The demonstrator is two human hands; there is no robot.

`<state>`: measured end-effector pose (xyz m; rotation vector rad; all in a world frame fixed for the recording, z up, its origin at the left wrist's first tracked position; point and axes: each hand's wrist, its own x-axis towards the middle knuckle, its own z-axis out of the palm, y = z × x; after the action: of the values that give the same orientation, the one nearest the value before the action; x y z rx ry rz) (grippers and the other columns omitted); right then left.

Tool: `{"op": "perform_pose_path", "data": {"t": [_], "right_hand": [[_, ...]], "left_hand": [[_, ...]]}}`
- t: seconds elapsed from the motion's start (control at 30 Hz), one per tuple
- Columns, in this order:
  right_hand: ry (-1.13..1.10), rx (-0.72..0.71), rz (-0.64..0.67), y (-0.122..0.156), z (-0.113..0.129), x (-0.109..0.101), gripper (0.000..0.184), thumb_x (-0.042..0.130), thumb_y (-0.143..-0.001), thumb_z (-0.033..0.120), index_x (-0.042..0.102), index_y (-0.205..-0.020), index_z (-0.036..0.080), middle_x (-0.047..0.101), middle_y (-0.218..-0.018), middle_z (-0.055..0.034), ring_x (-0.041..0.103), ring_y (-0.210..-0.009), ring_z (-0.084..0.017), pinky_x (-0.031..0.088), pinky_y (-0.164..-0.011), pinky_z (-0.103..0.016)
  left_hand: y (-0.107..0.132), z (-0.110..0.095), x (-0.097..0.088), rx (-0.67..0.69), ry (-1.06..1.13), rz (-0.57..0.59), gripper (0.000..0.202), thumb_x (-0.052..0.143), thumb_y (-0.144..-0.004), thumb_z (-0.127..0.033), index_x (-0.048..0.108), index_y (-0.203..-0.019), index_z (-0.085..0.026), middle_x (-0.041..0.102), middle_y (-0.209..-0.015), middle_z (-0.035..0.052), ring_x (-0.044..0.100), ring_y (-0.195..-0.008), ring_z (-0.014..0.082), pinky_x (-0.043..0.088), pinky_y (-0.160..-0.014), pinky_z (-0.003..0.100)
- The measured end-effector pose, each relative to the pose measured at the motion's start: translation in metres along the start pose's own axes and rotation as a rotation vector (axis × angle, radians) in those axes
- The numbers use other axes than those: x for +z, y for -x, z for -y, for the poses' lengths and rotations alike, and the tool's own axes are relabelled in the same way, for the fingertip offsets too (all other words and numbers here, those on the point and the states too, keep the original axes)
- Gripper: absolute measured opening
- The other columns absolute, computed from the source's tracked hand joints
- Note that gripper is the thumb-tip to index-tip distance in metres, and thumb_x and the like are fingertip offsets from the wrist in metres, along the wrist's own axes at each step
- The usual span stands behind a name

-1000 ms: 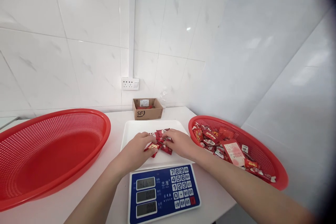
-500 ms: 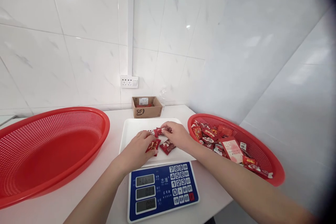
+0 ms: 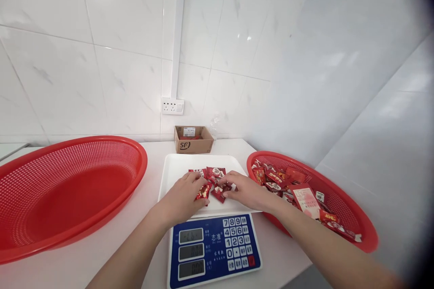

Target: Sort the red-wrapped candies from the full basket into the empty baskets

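Note:
Several small red snack packets lie close together on the white weighing tray (image 3: 174,167) of a scale. My left hand (image 3: 185,194) has its fingers and thumb around the lower-left red and gold packet (image 3: 203,192), partly covering it. On the other side, my right hand (image 3: 249,193) grips the right edge of the lower-right dark red packet (image 3: 219,193) between thumb and fingers. Just behind these two are an upper-right packet (image 3: 215,172) with white lettering and an upper-left packet (image 3: 202,172), the latter partly hidden by my left fingers.
Nearest me is the scale's blue keypad panel (image 3: 217,239). A red perforated basket (image 3: 132,162) stands at left; another red basket (image 3: 359,216), holding many mixed snack packets (image 3: 305,198), stands at right. An open cardboard box (image 3: 195,146) sits behind the tray, by the tiled wall.
My right hand has left the upper-right packet and come nearer, onto the lower-right one. My left hand stays at the lower-left packet. The whole view has shifted slightly.

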<state>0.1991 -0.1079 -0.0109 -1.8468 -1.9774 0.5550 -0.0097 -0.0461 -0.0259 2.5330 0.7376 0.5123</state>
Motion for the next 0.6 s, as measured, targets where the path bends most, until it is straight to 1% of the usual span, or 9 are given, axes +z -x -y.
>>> {"op": "perform_pose_path", "data": {"t": [0.07,0.13,0.2,0.27,0.37,0.43,0.47,0.53,0.6], "right_hand": [[-0.020,-0.045,-0.021,0.002,0.001,-0.001,0.024,0.058,-0.076,0.017,0.064,-0.098,0.024,0.058,-0.101,-0.0031,0.055,-0.093,-0.018,0.044,-0.083,-0.032],[-0.060,-0.083,-0.071,0.009,0.002,-0.003,0.023,0.056,-0.079,0.023,0.063,-0.101,0.025,0.058,-0.106,-0.0037,0.054,-0.098,-0.018,0.044,-0.084,-0.032],[-0.100,-0.097,-0.159,0.023,0.002,-0.002,0.023,0.052,-0.083,0.030,0.061,-0.103,0.025,0.058,-0.108,-0.0043,0.054,-0.098,-0.018,0.045,-0.082,-0.030],[-0.131,-0.092,-0.291,0.042,-0.002,0.005,0.023,0.049,-0.085,0.035,0.061,-0.101,0.025,0.060,-0.106,-0.0045,0.056,-0.094,-0.018,0.047,-0.079,-0.029],[-0.211,-0.051,-0.593,0.071,-0.021,0.032,0.022,0.049,-0.085,0.041,0.062,-0.089,0.024,0.062,-0.091,-0.0058,0.058,-0.083,-0.019,0.048,-0.072,-0.029],[-0.306,-0.024,-0.828,0.086,-0.038,0.057,0.025,0.048,-0.085,0.045,0.060,-0.082,0.022,0.060,-0.074,-0.0047,0.056,-0.066,-0.018,0.048,-0.060,-0.028],[-0.360,0.024,-0.921,0.091,-0.047,0.070,0.028,0.046,-0.086,0.046,0.059,-0.080,0.022,0.056,-0.068,-0.0035,0.053,-0.060,-0.017,0.046,-0.055,-0.028],[-0.472,0.087,-1.018,0.097,-0.061,0.092,0.032,0.044,-0.086,0.050,0.056,-0.076,0.022,0.052,-0.062,-0.0023,0.050,-0.057,-0.017,0.043,-0.051,-0.028],[-0.532,0.161,-1.026,0.098,-0.069,0.106,0.038,0.043,-0.085,0.055,0.054,-0.071,0.022,0.049,-0.059,-0.0019,0.047,-0.054,-0.017,0.042,-0.050,-0.028]], "left_hand": [[0.000,-0.001,0.001,-0.002,-0.003,-0.002,0.037,0.056,-0.079,-0.029,0.054,-0.116,-0.024,0.052,-0.123,0.0090,0.044,-0.116,0.0276,0.036,-0.096,0.043],[0.000,-0.002,0.002,-0.002,-0.004,-0.007,0.037,0.055,-0.080,-0.029,0.054,-0.117,-0.024,0.050,-0.125,0.0093,0.043,-0.118,0.0277,0.036,-0.097,0.044],[0.001,-0.002,0.002,0.001,-0.004,-0.012,0.036,0.054,-0.081,-0.030,0.053,-0.118,-0.025,0.049,-0.127,0.0092,0.041,-0.119,0.0277,0.035,-0.097,0.044],[0.002,-0.002,0.002,0.006,-0.007,-0.018,0.036,0.053,-0.083,-0.032,0.053,-0.118,-0.026,0.049,-0.126,0.0088,0.041,-0.119,0.0277,0.036,-0.097,0.044],[0.003,-0.002,0.002,0.014,-0.018,-0.024,0.035,0.051,-0.084,-0.033,0.052,-0.118,-0.026,0.049,-0.125,0.0085,0.041,-0.119,0.0278,0.036,-0.097,0.044],[0.003,-0.005,0.003,0.018,-0.021,-0.033,0.035,0.051,-0.084,-0.033,0.052,-0.118,-0.025,0.048,-0.125,0.0090,0.042,-0.119,0.0276,0.036,-0.097,0.044],[0.003,-0.007,0.004,0.021,-0.022,-0.044,0.034,0.051,-0.085,-0.032,0.053,-0.117,-0.025,0.048,-0.125,0.0093,0.042,-0.119,0.0272,0.037,-0.097,0.043],[0.001,-0.012,0.006,0.031,-0.024,-0.083,0.032,0.050,-0.085,-0.032,0.053,-0.116,-0.024,0.048,-0.126,0.0096,0.042,-0.119,0.0258,0.037,-0.098,0.041],[-0.001,-0.016,0.007,0.027,-0.036,-0.138,0.032,0.049,-0.086,-0.033,0.052,-0.117,-0.024,0.046,-0.129,0.0095,0.040,-0.122,0.0247,0.037,-0.099,0.040]]}}
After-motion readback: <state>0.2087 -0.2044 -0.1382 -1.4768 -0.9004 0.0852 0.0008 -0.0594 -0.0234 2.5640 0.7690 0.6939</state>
